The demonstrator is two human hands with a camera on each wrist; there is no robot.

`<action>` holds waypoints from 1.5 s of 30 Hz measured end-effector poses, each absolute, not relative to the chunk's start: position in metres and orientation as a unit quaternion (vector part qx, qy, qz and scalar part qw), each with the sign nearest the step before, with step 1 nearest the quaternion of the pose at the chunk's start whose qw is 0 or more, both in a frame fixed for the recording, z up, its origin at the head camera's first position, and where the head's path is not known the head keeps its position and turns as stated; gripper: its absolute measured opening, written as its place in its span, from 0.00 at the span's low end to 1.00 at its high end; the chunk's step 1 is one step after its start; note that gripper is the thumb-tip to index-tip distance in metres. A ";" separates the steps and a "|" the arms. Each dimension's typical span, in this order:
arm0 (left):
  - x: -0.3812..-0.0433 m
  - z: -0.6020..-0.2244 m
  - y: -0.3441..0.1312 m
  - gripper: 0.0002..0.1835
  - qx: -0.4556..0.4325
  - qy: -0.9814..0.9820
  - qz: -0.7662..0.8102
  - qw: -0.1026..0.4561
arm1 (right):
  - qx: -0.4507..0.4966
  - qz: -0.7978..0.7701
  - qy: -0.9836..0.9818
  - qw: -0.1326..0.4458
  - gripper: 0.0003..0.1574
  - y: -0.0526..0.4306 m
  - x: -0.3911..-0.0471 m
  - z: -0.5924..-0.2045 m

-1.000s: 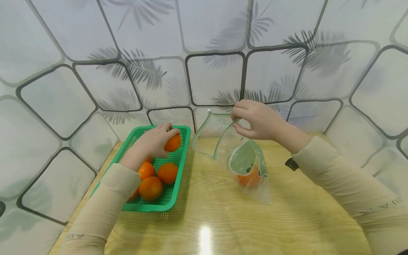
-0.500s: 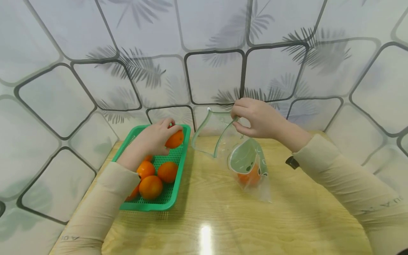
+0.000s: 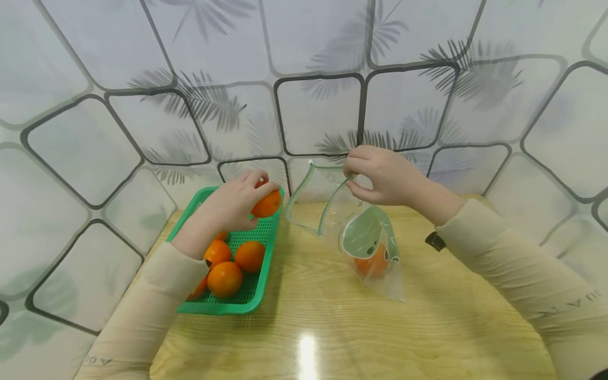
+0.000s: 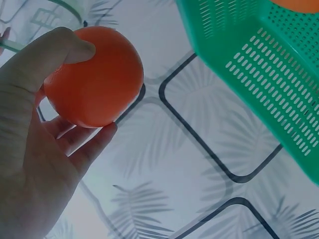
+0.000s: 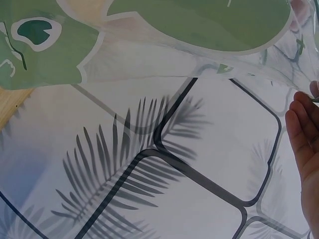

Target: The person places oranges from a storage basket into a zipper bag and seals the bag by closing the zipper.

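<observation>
My left hand (image 3: pixel 233 203) grips an orange (image 3: pixel 267 203) above the far right part of a green basket (image 3: pixel 258 295). In the left wrist view the thumb and fingers curl round that orange (image 4: pixel 99 79). Thumb and fingertips of my right hand (image 3: pixel 382 177) pinch the rim of a clear zip bag (image 3: pixel 332 224) with a green printed pattern. The bag's mouth gapes toward the basket, and one orange (image 3: pixel 371 262) lies in its lower part, partly behind the print. At the edge of the right wrist view, the right hand (image 5: pixel 306 134) holds the bag's corner.
Several more oranges (image 3: pixel 225 279) lie in the basket, some partly hidden by the left forearm. Basket and bag are on a light wooden table (image 3: pixel 342 332). A patterned wall covering (image 3: pixel 318 116) rises close behind and at both sides.
The left hand has carried its orange slightly to the right and up, nearer the bag's mouth. The right hand and the bag have hardly moved.
</observation>
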State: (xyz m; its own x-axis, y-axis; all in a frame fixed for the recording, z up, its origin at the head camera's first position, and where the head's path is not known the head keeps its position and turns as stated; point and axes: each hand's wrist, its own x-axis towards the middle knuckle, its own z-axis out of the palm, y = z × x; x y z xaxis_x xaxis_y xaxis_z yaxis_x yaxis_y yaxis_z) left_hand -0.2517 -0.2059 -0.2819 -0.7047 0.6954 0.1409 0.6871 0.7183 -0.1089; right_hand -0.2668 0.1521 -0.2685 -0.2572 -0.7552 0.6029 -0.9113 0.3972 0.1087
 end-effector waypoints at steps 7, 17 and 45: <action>-0.245 -0.274 -0.200 0.43 -0.397 -0.910 0.025 0.113 | 0.530 0.131 -0.785 0.293 0.05 0.152 -0.266 -0.269; -0.237 -0.263 -0.189 0.42 -0.425 -0.893 0.016 0.147 | 0.536 0.126 -0.781 0.293 0.05 0.149 -0.267 -0.268; -0.235 -0.263 -0.160 0.40 -0.467 -0.872 0.016 0.145 | 0.540 0.132 -0.779 0.291 0.05 0.147 -0.268 -0.261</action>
State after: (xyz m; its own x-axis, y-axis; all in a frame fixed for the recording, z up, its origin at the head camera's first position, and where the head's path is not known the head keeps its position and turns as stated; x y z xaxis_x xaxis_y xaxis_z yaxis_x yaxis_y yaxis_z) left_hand -0.2350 -0.1604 -0.2631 -0.5217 0.8195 0.2373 0.8102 0.5630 -0.1633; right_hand -0.2684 0.1474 -0.2612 -0.2478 -0.7638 0.5960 -0.9178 0.3821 0.1082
